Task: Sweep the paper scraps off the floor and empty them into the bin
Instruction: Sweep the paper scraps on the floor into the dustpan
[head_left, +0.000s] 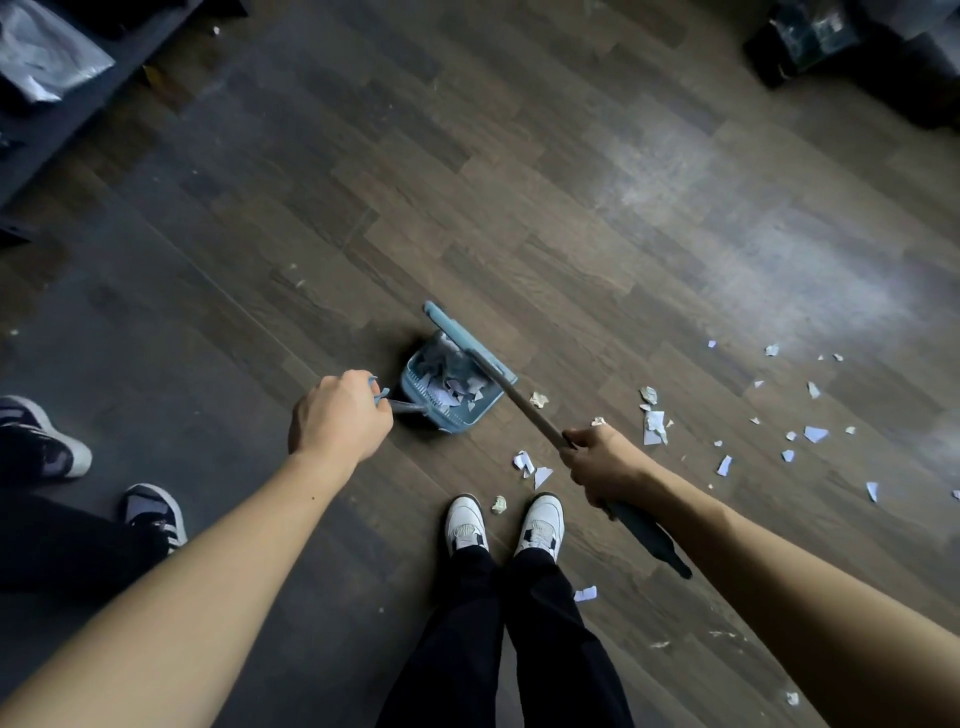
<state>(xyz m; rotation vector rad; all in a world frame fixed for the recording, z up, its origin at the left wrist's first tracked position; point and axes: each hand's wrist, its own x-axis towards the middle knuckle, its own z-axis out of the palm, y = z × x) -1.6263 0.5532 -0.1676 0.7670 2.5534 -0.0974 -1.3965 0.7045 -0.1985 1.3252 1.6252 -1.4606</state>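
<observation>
At frame centre, the left hand (337, 415) grips the handle of a blue dustpan (447, 397) that sits on the wood floor (519, 182) and holds a heap of paper scraps. The right hand (602, 462) is curled round the broom (524, 410) shaft, with the broom's head at the pan's mouth. Loose paper scraps (815, 434) lie scattered at middle right and around the white shoes (467, 522). Open floor fills the upper middle. Dark shelving (78, 93) lines the upper left, dark containers (857, 57) stand in the upper right corner, and another person's shoes (47, 436) are at the left edge.
</observation>
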